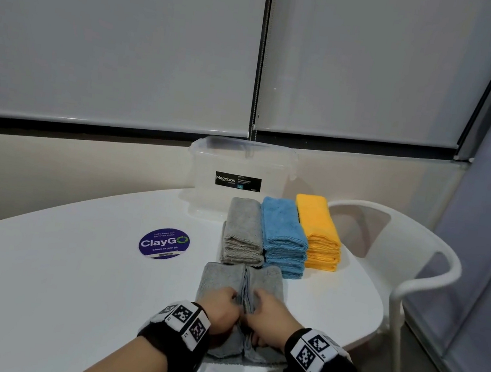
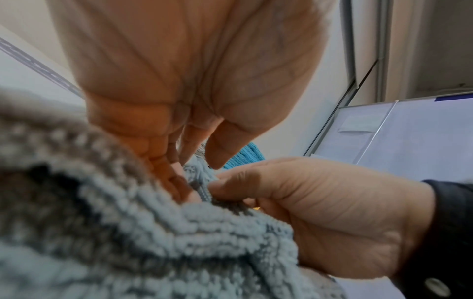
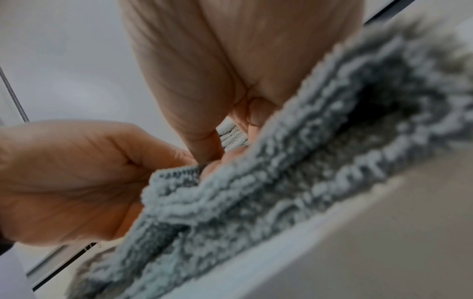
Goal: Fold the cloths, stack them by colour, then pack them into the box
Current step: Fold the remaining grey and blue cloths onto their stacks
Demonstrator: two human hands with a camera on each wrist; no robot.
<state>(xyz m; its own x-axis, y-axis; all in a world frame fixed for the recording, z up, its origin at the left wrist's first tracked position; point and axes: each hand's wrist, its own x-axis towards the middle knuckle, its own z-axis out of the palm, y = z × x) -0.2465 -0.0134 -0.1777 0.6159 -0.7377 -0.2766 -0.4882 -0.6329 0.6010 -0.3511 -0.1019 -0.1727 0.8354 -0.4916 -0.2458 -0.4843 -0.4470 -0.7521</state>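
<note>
A grey cloth [image 1: 220, 278] lies folded lengthwise at the table's near edge, its two halves meeting in a raised ridge down the middle. My left hand [image 1: 223, 308] and right hand [image 1: 264, 311] sit side by side on it, each pinching the ridge's edges [image 2: 202, 186] [image 3: 179, 174]. Behind it stand three folded stacks: grey [image 1: 243, 232], blue [image 1: 284, 237] and orange [image 1: 320, 232]. The clear plastic box [image 1: 240, 166] with a black label stands open at the back.
The white oval table [image 1: 57, 271] carries a round purple sticker [image 1: 164, 242] left of the stacks. A white plastic chair [image 1: 407, 267] stands at the table's right side. Grey roller blinds cover the windows behind.
</note>
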